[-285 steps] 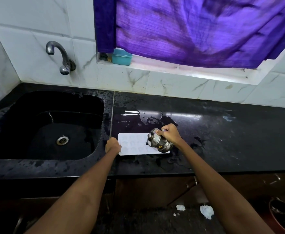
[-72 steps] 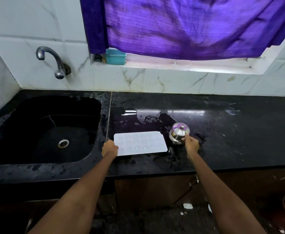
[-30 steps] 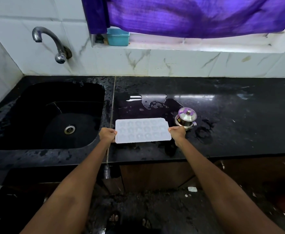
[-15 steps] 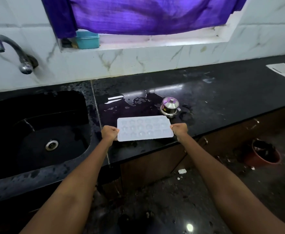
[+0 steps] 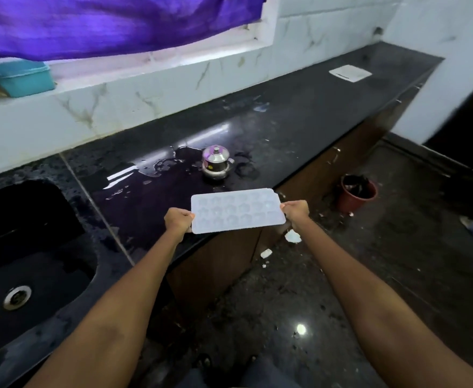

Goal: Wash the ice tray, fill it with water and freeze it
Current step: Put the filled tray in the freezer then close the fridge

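Tray: pale rectangular plastic ice tray, centre frame, held level over the black counter edge.
Grip: left hand and right hand clamp its short ends.
Axis: long side spans hand to hand.

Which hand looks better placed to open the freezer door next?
Neither, probably. The left hand and the right hand each grip one short end of the ice tray, held roughly level; no freezer is in view.
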